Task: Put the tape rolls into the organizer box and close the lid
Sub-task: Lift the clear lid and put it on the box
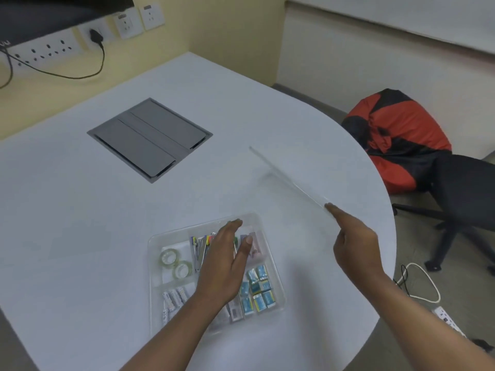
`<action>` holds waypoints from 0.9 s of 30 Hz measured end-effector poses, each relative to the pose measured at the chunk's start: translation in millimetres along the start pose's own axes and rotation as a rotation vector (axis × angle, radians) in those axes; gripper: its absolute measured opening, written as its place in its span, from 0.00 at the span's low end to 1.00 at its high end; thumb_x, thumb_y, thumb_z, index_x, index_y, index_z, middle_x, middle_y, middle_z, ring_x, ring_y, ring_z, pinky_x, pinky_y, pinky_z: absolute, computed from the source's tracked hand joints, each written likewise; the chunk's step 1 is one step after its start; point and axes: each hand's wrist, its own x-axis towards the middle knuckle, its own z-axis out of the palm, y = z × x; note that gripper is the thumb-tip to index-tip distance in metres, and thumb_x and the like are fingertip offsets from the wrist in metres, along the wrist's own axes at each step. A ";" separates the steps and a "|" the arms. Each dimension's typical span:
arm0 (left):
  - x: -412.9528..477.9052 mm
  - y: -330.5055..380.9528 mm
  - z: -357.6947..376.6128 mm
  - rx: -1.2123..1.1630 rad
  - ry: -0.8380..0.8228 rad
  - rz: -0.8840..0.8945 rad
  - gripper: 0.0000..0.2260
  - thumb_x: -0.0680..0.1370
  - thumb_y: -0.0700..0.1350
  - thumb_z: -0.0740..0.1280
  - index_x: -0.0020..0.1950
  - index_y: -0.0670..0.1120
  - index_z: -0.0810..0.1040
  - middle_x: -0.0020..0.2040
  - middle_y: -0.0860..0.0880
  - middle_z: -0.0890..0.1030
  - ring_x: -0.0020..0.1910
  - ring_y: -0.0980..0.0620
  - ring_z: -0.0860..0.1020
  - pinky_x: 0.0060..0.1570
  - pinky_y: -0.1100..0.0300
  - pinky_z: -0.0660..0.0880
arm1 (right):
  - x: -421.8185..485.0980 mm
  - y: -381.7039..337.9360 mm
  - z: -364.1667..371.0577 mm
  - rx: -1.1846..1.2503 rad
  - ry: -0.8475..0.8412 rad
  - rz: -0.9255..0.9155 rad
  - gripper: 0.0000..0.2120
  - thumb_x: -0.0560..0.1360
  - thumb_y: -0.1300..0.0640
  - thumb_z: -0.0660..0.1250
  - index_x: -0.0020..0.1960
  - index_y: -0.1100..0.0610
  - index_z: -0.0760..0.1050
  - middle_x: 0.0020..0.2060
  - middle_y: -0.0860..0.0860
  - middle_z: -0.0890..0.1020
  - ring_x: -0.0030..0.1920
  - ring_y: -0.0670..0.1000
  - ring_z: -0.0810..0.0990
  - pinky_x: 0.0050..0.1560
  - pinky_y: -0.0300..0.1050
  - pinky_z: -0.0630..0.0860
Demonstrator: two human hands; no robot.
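A clear plastic organizer box sits on the white table near its front edge. Two clear tape rolls lie side by side in its left compartment. Other compartments hold coloured clips, white packets and small blue boxes. My left hand hovers over the middle of the box, fingers apart, holding nothing. My right hand is to the right of the box and grips the near corner of the clear lid, which is tilted up on edge above the table, apart from the box.
A grey cable hatch is set into the table behind the box. The table's curved edge runs on the right. Beyond it stand a black office chair with a red and black bag. Cables lie on the floor.
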 end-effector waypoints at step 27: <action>-0.3 -76.1 -127.9 -0.538 0.379 -0.396 0.05 0.77 0.45 0.67 0.44 0.49 0.82 0.40 0.44 0.85 0.34 0.45 0.82 0.36 0.58 0.80 | 97.3 -80.1 37.9 1.131 -0.359 0.636 0.13 0.76 0.60 0.70 0.59 0.54 0.75 0.54 0.57 0.84 0.49 0.57 0.85 0.46 0.46 0.82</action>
